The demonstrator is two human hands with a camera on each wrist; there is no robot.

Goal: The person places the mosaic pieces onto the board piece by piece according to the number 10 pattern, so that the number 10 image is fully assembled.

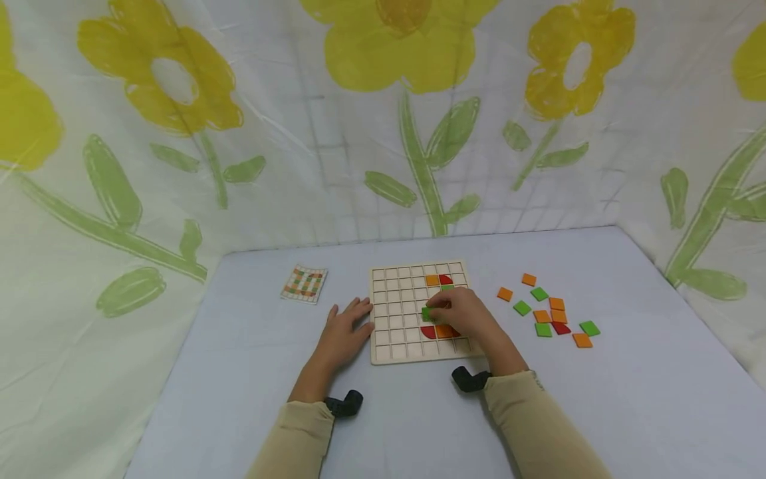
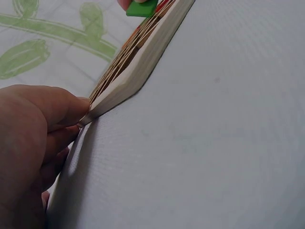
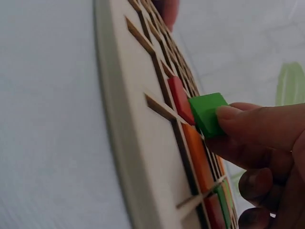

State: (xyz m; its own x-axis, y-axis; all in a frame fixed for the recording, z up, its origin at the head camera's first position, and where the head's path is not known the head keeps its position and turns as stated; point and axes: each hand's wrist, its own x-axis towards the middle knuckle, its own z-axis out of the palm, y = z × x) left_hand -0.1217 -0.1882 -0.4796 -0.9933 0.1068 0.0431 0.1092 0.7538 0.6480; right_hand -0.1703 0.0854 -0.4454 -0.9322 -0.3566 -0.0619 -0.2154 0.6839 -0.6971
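Observation:
A wooden grid board (image 1: 395,354) lies flat on the table. Between right thumb and fingers, my right hand (image 1: 469,314) pinches a green square tile (image 3: 207,113), held tilted over the grid next to a seated red quarter-round tile (image 3: 180,99). An orange tile (image 3: 198,155) sits in the neighbouring cell. Farther up the board are another orange tile (image 1: 432,281) and a red one (image 1: 445,279); my right hand hides some cells. At the board's left side rests my left hand (image 1: 344,334), thumb and fingertips touching its edge (image 2: 109,102), fingers fairly straight.
Loose orange, green and red tiles (image 1: 558,304) are scattered on the table right of the board. A small pattern card (image 1: 304,284) with coloured squares lies to the left. Behind the white table (image 1: 239,372) hangs a flower-printed curtain (image 1: 269,219).

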